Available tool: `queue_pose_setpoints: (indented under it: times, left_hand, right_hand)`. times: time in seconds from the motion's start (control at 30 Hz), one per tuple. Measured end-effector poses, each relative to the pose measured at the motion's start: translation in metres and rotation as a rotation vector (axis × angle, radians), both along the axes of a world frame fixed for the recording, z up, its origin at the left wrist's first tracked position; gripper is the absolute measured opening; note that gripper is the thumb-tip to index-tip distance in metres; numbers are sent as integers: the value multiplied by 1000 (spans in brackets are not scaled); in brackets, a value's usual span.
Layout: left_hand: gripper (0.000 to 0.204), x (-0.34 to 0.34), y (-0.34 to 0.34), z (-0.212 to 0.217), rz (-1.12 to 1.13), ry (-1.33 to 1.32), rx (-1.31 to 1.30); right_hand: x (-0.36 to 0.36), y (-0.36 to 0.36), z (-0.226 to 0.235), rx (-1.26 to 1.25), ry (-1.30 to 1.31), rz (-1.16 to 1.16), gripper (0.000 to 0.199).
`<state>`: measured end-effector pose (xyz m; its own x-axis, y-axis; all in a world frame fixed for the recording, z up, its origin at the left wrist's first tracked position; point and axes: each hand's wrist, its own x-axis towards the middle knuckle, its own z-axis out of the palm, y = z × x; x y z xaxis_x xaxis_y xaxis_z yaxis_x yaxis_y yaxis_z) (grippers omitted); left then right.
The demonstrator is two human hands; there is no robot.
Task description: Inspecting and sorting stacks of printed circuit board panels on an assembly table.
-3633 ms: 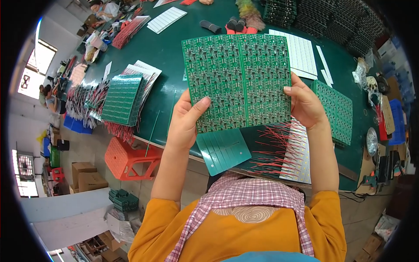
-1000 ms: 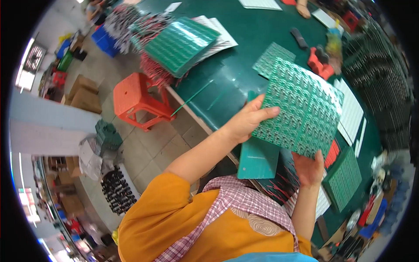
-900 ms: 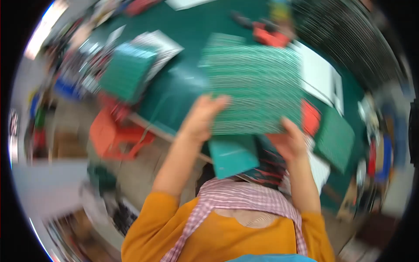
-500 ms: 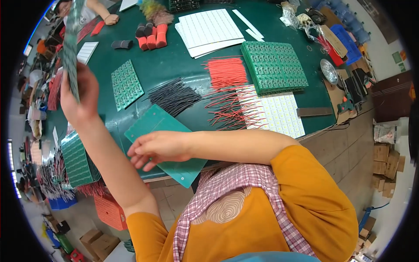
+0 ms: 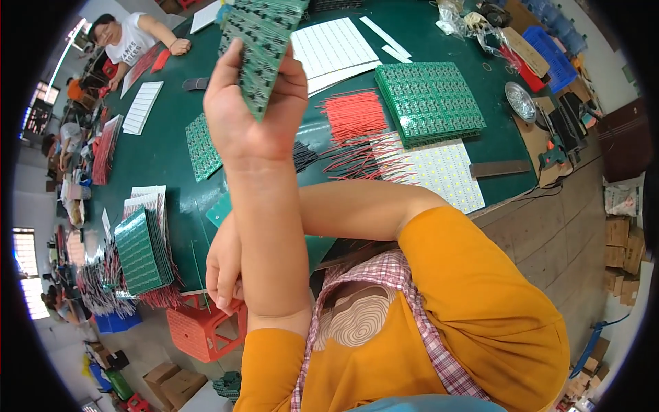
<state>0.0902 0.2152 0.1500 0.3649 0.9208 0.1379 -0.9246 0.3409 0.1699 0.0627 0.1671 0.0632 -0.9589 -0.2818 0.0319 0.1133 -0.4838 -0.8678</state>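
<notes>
So the left hand (image 5: 255,117) is up in the air pinching a green circuit board (image 5: 264,34), thumb on the near face and fingers wrapped round the back, grip pressed tight on its lower end. The board sits edge-on-ish to the camera, long axis running up and away from the hand toward the top of the view, so basically all of it lies above the grip. I'm using the big stack of green boards (image 5: 429,103) on the counter (image 5: 171,158) as my reference: the held board is well to the left of that stack and lifted clear of the counter, not touching anything on it. The right hand (image 5: 223,264) crosses under the left forearm and ends up even further left of the stack and a lot nearer the body, hanging just past the counter's near edge beside a teal mat (image 5: 218,209). Its fingers are loosely curled and point down, and I can't see anything in them. So the left hand is the one on the board, and the right is well apart from it, lower down. Just left of the stack there's a bundle of red wires (image 5: 353,117), up-left of it some white panel sheets (image 5: 333,48), and far left of it a second pile of boards (image 5: 141,250) above an orange stool (image 5: 206,329)
</notes>
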Motion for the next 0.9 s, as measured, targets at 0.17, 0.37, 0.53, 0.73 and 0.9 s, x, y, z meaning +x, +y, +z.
queue_pose_setpoints:
  times: [0.17, 0.37, 0.53, 0.73, 0.9]
  left_hand:
    - [16, 24, -12, -5, 8, 95, -71]
    - [16, 63, -53, 25, 206, 438, -241]
    - [22, 60, -69, 16, 218, 334, -237]
    - [27, 73, -68, 2, -103, 44, -118]
    - [33, 70, -70, 3, -41, 116, -43]
  right_hand:
    - [23, 3, 36, 412, 104, 195, 39]
    - [35, -16, 50, 459, 170, 467, 44]
    - [90, -26, 135, -861, -700, -507, 160]
    - [114, -42, 87, 366, -186, -281, 33]
    - [85, -35, 103, 704, -86, -68, 30]
